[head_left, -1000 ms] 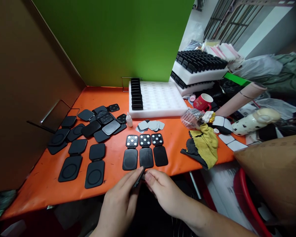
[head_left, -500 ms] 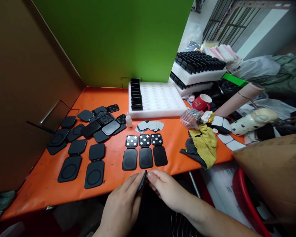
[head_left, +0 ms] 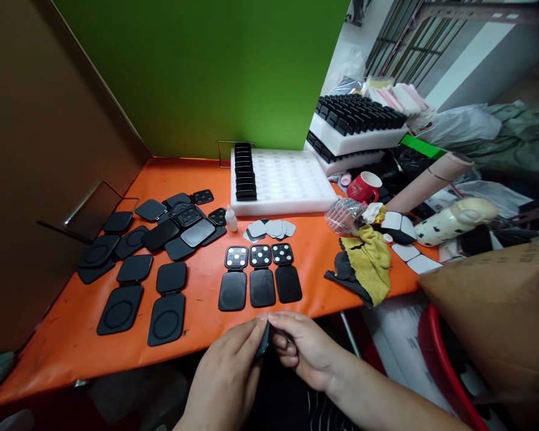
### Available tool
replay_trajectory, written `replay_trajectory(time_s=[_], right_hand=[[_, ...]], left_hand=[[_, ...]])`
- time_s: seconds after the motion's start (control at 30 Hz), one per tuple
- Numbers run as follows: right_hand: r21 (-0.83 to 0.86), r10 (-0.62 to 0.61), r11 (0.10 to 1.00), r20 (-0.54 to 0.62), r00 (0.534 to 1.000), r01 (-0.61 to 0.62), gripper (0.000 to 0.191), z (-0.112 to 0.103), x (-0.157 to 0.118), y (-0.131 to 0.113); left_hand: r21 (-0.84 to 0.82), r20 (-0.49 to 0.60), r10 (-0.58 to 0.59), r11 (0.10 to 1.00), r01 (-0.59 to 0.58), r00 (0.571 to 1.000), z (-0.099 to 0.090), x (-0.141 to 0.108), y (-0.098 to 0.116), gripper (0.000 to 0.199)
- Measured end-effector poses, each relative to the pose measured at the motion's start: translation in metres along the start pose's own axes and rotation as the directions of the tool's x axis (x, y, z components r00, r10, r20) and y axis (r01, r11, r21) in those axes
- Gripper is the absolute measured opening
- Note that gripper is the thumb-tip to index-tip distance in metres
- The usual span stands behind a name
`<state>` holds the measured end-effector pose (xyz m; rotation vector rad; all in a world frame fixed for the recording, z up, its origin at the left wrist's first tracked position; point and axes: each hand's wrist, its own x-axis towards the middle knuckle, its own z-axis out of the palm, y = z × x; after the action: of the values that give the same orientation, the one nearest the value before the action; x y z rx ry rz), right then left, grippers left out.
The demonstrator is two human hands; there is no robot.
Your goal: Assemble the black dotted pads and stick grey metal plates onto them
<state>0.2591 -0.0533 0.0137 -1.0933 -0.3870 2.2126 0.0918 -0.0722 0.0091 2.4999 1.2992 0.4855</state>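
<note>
While the orange table (head_left: 197,323) spans below, foam tray (head_left: 291,185) sits at 12 o'clock from the hands. Left hand (head_left: 229,365) grasps the dark flat piece (head_left: 263,343), tilted, at the table's near edge; right hand (head_left: 308,347) is curled, thumb by its top edge, can't tell if gripping. Yellow cloth (head_left: 377,263) at 2 o'clock, three open black cases (head_left: 262,287) at 12, nearer than tray, small bottle (head_left: 231,220) between 11 and 12.
</note>
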Motion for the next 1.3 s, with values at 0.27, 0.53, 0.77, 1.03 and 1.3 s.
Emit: replay_trajectory(time_s=[0.27, 0.53, 0.77, 1.03, 1.3], right_hand=[[0.155, 0.078, 0.983, 0.114, 0.990, -0.095, 0.037, 0.003, -0.001, 0.013], [0.052, 0.137, 0.988, 0.086, 0.987, -0.142, 0.023, 0.009, -0.007, 0.004], [0.242, 0.276, 0.921, 0.151, 0.949, -0.306, 0.012, 0.005, -0.011, -0.005], [0.480, 0.393, 0.762, 0.190, 0.900, -0.435, 0.020, -0.003, -0.016, 0.001], [0.384, 0.267, 0.882, 0.069, 0.961, -0.273, 0.024, -0.006, -0.017, 0.001]], left_hand=[[-0.569, 0.110, -0.524, 0.663, 0.486, 0.844, 0.001, 0.014, 0.001, 0.023], [-0.741, 0.188, -0.688, 0.370, 0.561, 0.701, -0.002, 0.016, -0.001, 0.029], [-0.659, -0.009, -0.359, 0.704, 0.265, 0.933, 0.001, 0.004, 0.003, 0.027], [-0.526, -0.141, -0.133, 0.850, 0.039, 0.981, 0.009, -0.012, 0.006, 0.052], [-0.584, -0.123, -0.190, 0.807, 0.084, 0.974, 0.010, -0.003, 0.011, 0.042]])
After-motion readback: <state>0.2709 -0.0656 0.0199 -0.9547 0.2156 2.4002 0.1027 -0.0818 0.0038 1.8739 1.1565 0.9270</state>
